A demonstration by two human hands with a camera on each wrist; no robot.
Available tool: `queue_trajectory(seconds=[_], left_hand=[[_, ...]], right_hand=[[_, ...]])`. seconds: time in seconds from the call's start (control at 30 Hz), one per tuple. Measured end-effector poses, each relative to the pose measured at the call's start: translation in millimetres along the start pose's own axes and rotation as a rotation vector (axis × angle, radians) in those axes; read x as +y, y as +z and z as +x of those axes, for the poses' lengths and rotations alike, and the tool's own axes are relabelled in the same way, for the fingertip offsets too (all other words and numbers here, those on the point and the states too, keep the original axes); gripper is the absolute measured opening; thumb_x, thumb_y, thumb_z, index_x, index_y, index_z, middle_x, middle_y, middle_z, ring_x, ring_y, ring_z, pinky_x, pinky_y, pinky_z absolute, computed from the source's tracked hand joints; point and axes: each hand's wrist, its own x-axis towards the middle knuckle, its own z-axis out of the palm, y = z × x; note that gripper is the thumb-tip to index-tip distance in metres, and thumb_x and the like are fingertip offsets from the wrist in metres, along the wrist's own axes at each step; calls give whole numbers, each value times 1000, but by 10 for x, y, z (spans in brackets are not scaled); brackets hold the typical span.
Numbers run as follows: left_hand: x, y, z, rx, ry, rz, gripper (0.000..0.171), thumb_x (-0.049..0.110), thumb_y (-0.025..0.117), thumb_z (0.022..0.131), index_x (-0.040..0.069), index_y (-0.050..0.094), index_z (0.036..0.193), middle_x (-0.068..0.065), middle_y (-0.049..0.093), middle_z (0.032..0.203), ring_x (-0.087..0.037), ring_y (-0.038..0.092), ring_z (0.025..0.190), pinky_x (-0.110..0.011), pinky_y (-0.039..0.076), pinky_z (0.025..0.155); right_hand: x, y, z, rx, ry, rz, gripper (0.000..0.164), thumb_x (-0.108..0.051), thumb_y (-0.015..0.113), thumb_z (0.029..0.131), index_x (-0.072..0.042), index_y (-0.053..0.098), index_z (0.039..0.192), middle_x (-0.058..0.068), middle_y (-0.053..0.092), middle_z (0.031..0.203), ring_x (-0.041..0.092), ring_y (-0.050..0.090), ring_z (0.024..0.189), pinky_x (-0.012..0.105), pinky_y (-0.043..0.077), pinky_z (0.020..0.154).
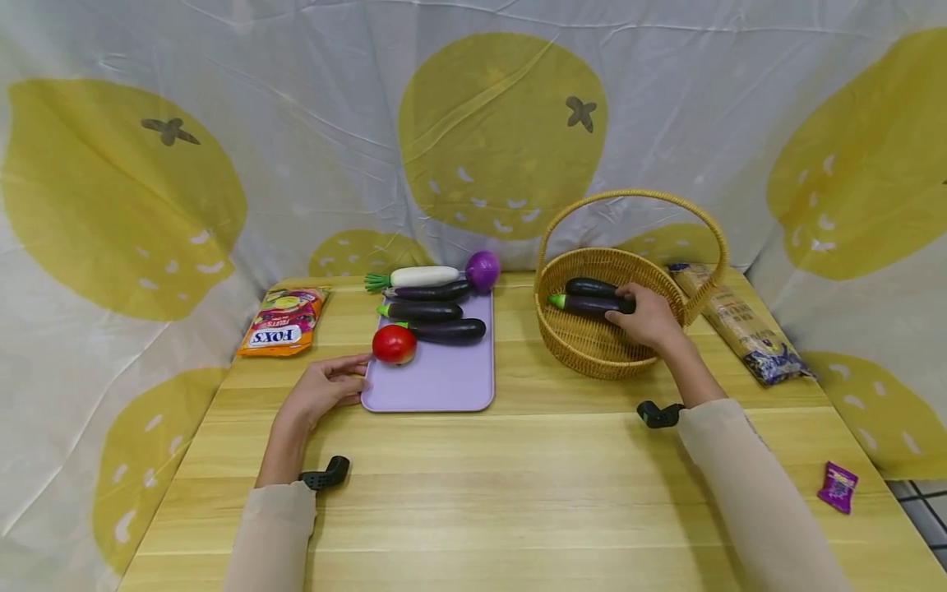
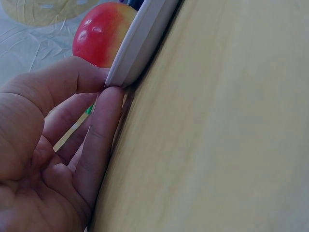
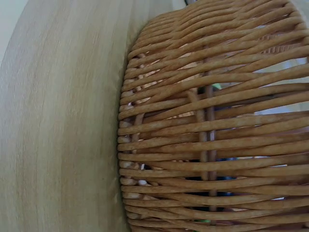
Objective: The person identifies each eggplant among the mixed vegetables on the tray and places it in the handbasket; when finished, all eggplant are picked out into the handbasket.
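My left hand (image 1: 325, 386) pinches the near left corner of a lilac tray (image 1: 436, 390); in the left wrist view the thumb touches the rim from above and a finger lies under it. Close to that hand a red tomato-like fruit (image 1: 394, 344) rests on the tray, with eggplants (image 1: 446, 330), a white radish (image 1: 424, 277) and a round purple vegetable (image 1: 482, 271) beyond it. Inside a wicker basket (image 1: 592, 366), my right hand (image 1: 645, 316) grips the end of an eggplant (image 1: 592, 305). Behind it lies another eggplant (image 1: 589, 287). Basket weave hides this hand in the right wrist view.
The basket's tall handle (image 1: 636, 194) arches above the right hand. An orange-red candy bag (image 1: 284, 322) lies at the left, a long plastic packet (image 1: 747, 329) right of the basket. Near the right table edge is a small purple wrapped sweet (image 1: 839, 487). A lemon-print cloth (image 1: 311, 123) hangs behind.
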Motion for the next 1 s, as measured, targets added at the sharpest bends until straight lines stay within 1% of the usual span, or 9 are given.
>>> queue_trajectory(seconds=[0.27,0.47,0.53,0.63,0.73,0.83,0.9,0.97,1.0], left_hand=[[8,0,-21,0,2,-5,61,14,79,91,14,57,149,-1,68,121,-5,68,93,-27,63,81],[19,14,-11,-3,-4,-7,61,13,79,91,15,58,148,0,68,121,-5,68,93,-27,63,81],[12,8,-6,-9,-2,-3,61,14,79,92,15,57,149,0,68,121,-5,68,93,-28,63,81],[-2,5,7,1,-6,-3,61,13,80,91,15,59,147,-1,68,121,-6,68,92,-28,64,80],[-9,-1,12,-5,-2,14,62,15,79,91,14,57,149,-3,68,123,-7,68,94,-29,64,81],[-10,-11,18,-5,-6,8,61,16,79,92,14,57,149,-3,68,124,-7,68,94,-29,64,81],[0,-22,11,-8,-10,-8,60,18,78,93,14,57,149,-3,68,124,-6,68,94,-28,64,81],[55,-20,-12,-17,-16,-20,59,16,77,94,12,56,149,-5,68,125,-7,68,93,-28,64,80],[56,-23,-7,-18,-16,-23,59,17,76,94,12,56,149,-6,68,126,-7,68,93,-27,63,80]], right_hand=[[-96,-27,-120,50,-47,75,59,-33,64,102,-1,47,149,28,49,148,47,46,136,64,40,111],[-203,-17,-271,49,-92,151,62,-40,65,101,-6,48,149,23,48,152,44,45,139,62,41,112],[-244,4,-314,46,-118,179,61,-40,66,101,-6,48,149,21,48,153,43,45,140,60,42,113],[-290,53,-354,53,-167,205,60,-40,67,100,-7,50,148,20,49,153,42,46,141,58,44,113],[-352,110,-388,56,-210,241,60,-41,68,100,-8,51,147,20,50,152,41,47,140,57,44,113],[-429,173,-416,56,-251,257,60,-42,67,100,-9,51,147,19,52,151,39,49,138,56,45,113],[-497,221,-434,57,-276,269,59,-41,68,100,-9,52,146,19,54,149,38,51,137,55,45,113],[-569,270,-452,55,-305,278,56,-40,68,100,-11,53,145,16,56,147,38,52,136,54,45,113],[-610,296,-459,53,-320,288,55,-38,68,100,-11,53,145,15,56,146,37,52,136,53,45,114]])
